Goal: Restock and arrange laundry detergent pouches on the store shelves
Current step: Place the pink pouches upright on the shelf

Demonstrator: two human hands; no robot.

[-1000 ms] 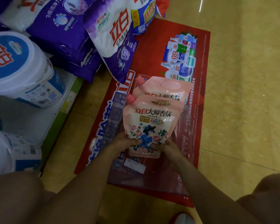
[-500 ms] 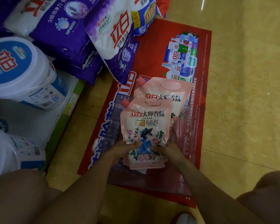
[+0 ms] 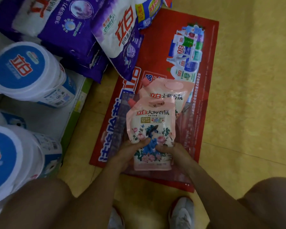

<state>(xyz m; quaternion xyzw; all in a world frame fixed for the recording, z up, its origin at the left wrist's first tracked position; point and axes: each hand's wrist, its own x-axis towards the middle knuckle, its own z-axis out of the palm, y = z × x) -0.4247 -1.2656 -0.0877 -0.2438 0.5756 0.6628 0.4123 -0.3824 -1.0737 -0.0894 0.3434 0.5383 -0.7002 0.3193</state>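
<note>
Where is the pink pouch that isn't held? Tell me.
Head view, centre: the unheld pink pouch lies on the red poster, just beyond and partly behind the held pouch, right of the purple bags.

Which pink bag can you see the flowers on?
The nearer pink pouch, in front: its roses and blue figure show. The farther pink pouch behind it is mostly covered below its name.

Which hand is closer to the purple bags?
The left hand. It grips the pink pouch on the side facing the purple bags; the right hand grips the pouch's far side.
</note>
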